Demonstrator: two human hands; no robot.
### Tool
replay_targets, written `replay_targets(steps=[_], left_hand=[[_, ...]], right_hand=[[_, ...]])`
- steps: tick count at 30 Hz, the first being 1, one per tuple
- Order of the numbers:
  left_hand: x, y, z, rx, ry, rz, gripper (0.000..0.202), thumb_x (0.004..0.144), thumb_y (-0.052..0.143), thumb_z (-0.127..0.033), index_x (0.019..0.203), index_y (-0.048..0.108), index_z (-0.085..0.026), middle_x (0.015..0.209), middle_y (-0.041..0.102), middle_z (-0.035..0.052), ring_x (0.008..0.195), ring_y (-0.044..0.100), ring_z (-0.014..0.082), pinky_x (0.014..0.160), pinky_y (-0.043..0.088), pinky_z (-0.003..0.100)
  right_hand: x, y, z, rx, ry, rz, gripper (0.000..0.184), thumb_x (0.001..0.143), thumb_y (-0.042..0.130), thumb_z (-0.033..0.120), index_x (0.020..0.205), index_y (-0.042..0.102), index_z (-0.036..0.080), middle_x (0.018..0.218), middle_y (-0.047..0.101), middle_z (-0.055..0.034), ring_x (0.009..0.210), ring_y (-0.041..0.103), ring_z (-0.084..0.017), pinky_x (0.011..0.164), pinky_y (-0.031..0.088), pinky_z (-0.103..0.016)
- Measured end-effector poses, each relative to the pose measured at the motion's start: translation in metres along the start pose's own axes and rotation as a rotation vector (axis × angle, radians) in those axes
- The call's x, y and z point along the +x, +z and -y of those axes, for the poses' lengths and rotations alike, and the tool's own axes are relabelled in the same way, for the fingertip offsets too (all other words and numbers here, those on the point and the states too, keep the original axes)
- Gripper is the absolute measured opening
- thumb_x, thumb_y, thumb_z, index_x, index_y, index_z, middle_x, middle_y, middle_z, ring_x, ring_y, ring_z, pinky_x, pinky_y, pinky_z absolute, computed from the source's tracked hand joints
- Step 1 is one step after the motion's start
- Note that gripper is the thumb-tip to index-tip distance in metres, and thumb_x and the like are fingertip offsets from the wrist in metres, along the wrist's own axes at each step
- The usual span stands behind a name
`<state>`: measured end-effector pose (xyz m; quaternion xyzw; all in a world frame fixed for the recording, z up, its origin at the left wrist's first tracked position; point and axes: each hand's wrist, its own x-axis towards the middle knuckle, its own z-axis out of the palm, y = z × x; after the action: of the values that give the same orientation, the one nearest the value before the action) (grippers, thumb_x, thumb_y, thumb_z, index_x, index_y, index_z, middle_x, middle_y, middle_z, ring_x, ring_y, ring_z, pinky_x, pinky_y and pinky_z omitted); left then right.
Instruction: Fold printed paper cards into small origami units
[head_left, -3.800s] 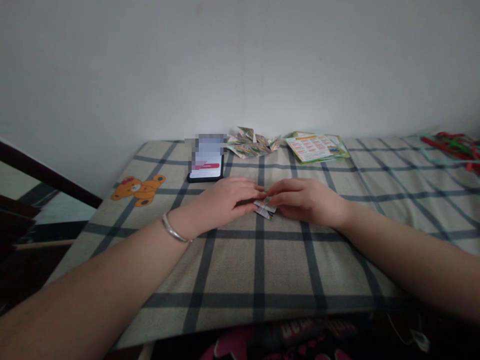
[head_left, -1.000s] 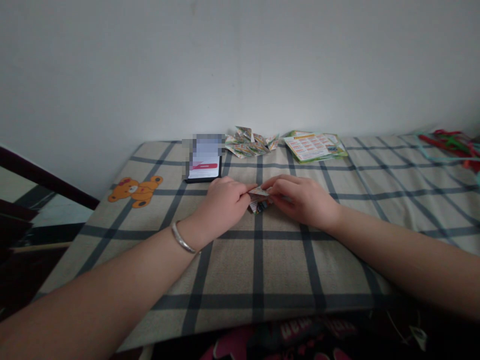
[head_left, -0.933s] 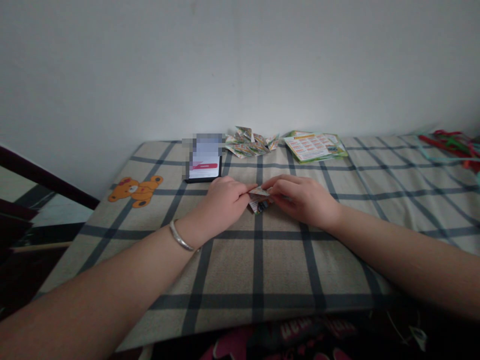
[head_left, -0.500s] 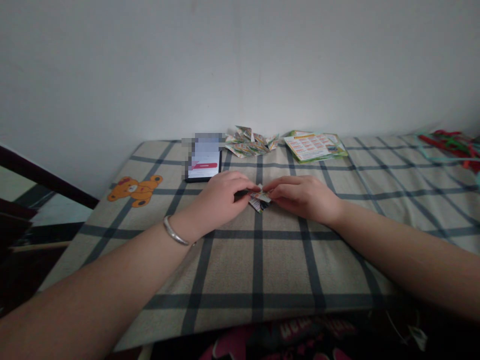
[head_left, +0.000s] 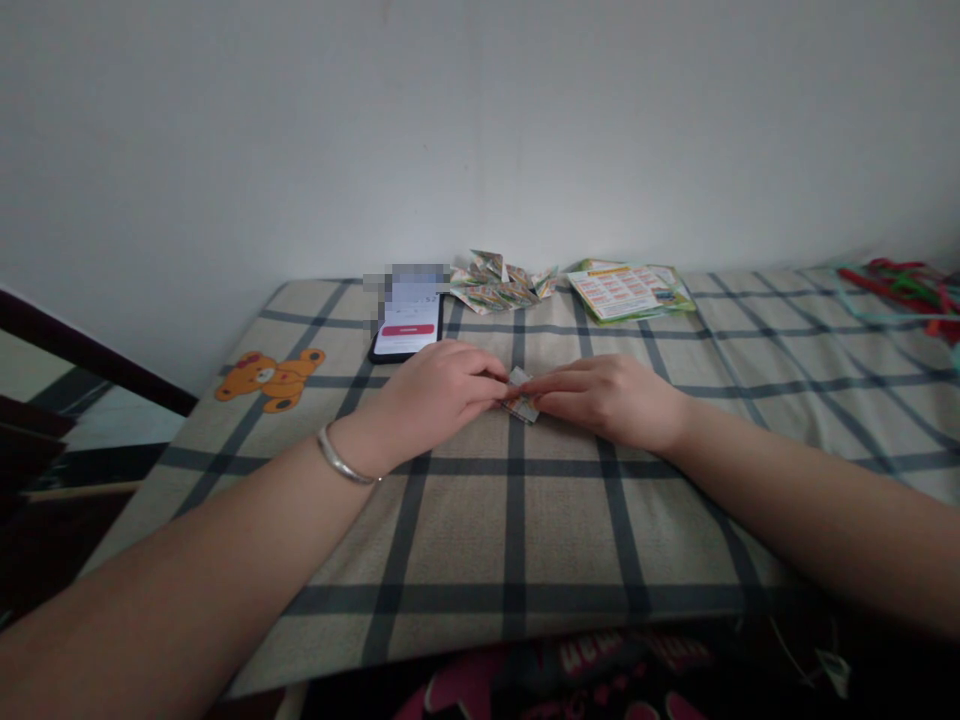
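A small folded piece of printed paper (head_left: 524, 408) lies on the checked tablecloth between my two hands. My left hand (head_left: 452, 388), with a silver bangle on the wrist, has its fingers closed on the paper's left side. From the other side, my right hand (head_left: 600, 398) presses its closed fingers over the paper's middle and right. Parts of the paper are hidden under the fingertips. Beyond my left hand lies a phone (head_left: 407, 335) with a lit screen, partly blurred out.
Several folded paper pieces (head_left: 495, 294) are heaped near the wall. To their right is a stack of printed leaflets (head_left: 626, 294). A red and green tangle (head_left: 907, 285) sits far right. A bear figure (head_left: 271, 380) marks the tablecloth (head_left: 450, 530) at left.
The paper's raised flaps now lie flatter, with a paler face showing. My left fingers have come down closer together, and my right fingertips have slid left over the paper.
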<state>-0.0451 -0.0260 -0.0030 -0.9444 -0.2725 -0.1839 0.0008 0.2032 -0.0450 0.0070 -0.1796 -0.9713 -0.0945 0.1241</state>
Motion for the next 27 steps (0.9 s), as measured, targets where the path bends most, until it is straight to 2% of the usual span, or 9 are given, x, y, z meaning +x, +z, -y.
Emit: replay_targets(steps=[5,15,27], left_hand=[[0.0006,-0.0007,-0.0022,0.048,0.021,-0.005,0.019,0.092,0.055,-0.024,0.097,0.074,-0.025,0.103,0.07,0.002,0.096,0.06,0.0203,0.087,0.047,0.039],[0.0013,-0.0011,-0.0048,0.064,0.022,0.031,0.021,0.093,0.054,-0.023,0.098,0.074,-0.023,0.104,0.069,0.004,0.098,0.06,0.0204,0.09,0.047,0.039],[0.0005,0.0007,-0.0104,0.193,0.054,0.029,0.02,0.093,0.054,-0.025,0.101,0.072,-0.021,0.104,0.067,0.0044,0.098,0.059,0.0209,0.09,0.047,0.039]], right_hand=[[0.0018,-0.0025,0.0003,-0.025,-0.017,0.062,0.026,0.096,0.047,0.015,0.112,0.067,0.014,0.12,0.069,-0.0086,0.106,0.067,-0.022,0.083,0.058,-0.035],[0.0024,-0.0045,0.0003,-0.001,-0.006,0.078,0.028,0.098,0.043,0.016,0.112,0.067,0.014,0.12,0.069,-0.0062,0.111,0.065,-0.021,0.089,0.056,-0.034],[0.0035,-0.0063,0.0027,0.017,0.001,0.132,0.025,0.096,0.046,0.017,0.109,0.068,0.013,0.113,0.071,-0.0083,0.104,0.065,-0.021,0.086,0.054,-0.033]])
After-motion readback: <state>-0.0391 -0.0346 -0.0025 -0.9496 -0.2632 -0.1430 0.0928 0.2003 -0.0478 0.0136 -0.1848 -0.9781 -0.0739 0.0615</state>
